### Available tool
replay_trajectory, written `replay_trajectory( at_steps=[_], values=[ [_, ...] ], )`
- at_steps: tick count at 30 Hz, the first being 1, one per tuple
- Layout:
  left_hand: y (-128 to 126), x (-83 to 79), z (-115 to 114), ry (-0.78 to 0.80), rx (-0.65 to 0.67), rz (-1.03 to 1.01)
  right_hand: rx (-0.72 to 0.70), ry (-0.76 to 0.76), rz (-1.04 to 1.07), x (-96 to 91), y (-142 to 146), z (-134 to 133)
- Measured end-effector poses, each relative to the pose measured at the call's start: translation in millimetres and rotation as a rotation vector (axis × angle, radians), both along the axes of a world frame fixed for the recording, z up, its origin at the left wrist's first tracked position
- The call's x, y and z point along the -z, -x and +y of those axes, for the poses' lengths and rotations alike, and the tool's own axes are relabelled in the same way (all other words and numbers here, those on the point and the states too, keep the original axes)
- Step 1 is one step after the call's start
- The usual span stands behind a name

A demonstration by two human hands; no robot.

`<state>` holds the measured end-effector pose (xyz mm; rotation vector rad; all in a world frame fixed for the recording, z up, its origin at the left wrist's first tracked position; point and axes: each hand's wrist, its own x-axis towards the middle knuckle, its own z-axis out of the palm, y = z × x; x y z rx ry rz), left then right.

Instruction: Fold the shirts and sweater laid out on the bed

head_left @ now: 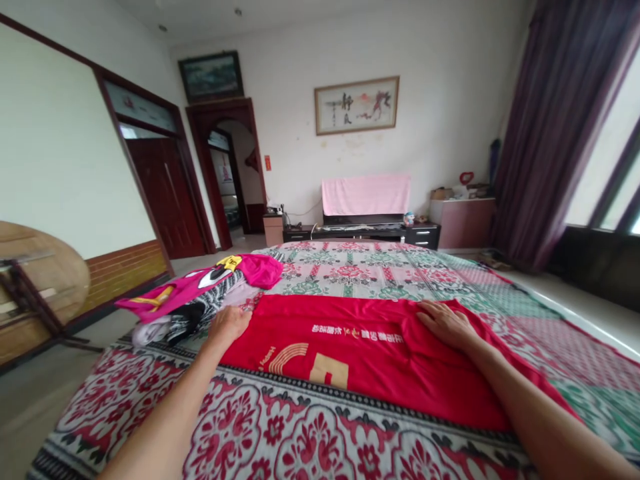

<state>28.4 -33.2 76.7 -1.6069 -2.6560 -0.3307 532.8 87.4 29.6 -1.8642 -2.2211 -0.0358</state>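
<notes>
A red T-shirt point(380, 360) with white lettering and a gold print lies folded into a long band across the bed. The print faces away from me, upside down. My left hand point(231, 325) rests at the shirt's left end, its fingers lying on the cloth edge. Near the far right corner, my right hand point(447, 323) presses flat on the fabric with fingers spread. Small wrinkles run through the cloth beside it. Past the right forearm, part of the shirt trails toward the bed's right side.
Left of the shirt is a pile of clothes point(200, 293), pink, black-and-white and pale. All of it lies on a patterned bedspread point(300, 433). Beyond stands a low black cabinet point(423, 235) with a pink cloth point(367, 195) above it. A round folding table point(40, 280) leans at left.
</notes>
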Motion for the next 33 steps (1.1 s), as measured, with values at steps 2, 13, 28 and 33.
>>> replay_trajectory(
  at_steps=[2, 13, 28, 33],
  values=[
    [8, 7.5, -4, -0.003, -0.039, -0.013, 0.000, -0.006, 0.007, 0.6, -1, 2],
    [-11, 15.7, 10, -0.030, -0.111, -0.033, -0.039, -0.110, 0.036, 20.6, -15, 23],
    [-12, 18.1, 18, -0.040, -0.094, -0.049, -0.311, -0.263, 0.166, -17.7, 45, -7],
    [-7, 17.9, 20, -0.048, -0.073, -0.048, -0.530, -0.232, 0.180, -33.0, 118, -28]
  ],
)
